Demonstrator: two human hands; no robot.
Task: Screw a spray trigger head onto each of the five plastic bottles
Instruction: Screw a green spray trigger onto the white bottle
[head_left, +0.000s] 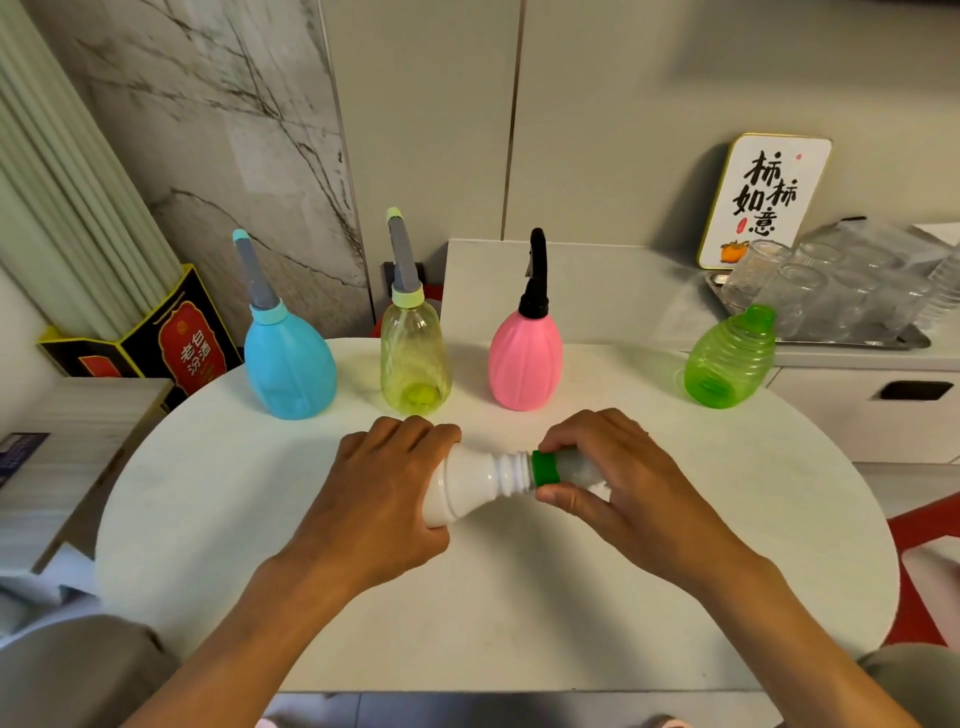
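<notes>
Left hand (384, 488) grips white bottle (467, 486) lying sideways, near table (208, 493) centre | right hand (608, 467) closed around green-collared spray head (558, 467) at its neck | green bottle (727, 358) uncapped, far right

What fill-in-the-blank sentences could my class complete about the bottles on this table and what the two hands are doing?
1. The left hand holds the body of the ____ bottle, which lies sideways.
2. The right hand has its grip on a spray head with a ____ collar.
3. The pink bottle carries a ____ spray head.
4. The only bottle with no spray head yet is the ____ one, at the far right of the table.

Missing words: white; green; black; green
</notes>
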